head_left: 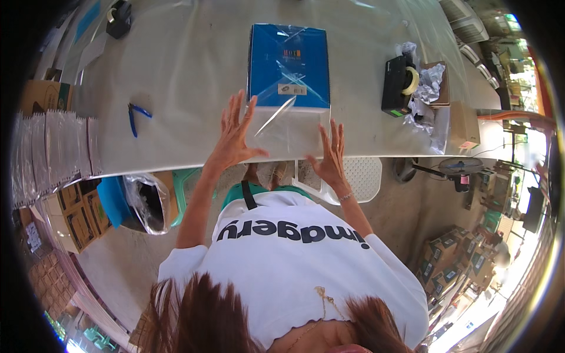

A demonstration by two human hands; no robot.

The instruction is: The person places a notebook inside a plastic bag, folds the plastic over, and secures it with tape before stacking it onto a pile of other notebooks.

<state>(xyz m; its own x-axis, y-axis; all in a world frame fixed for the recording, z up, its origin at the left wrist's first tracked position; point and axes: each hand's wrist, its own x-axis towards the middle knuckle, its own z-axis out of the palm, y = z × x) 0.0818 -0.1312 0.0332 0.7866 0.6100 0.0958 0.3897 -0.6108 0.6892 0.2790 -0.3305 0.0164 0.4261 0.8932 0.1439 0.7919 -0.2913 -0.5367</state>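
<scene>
Two hands are pressed flat, fingers spread, on a clear plastic wrap (282, 132) at the table (176, 76) edge: left hand (233, 136), right hand (331, 157). The blue box (288, 65) is seen just beyond the fingertips (long axis pointing away), slightly nearer the left hand.

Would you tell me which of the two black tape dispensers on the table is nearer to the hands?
The black tape dispenser right of the blue box, beside crumpled plastic, close to the right hand. The other dispenser sits at the far left corner.

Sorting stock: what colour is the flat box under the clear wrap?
Bright blue box, head view.
</scene>
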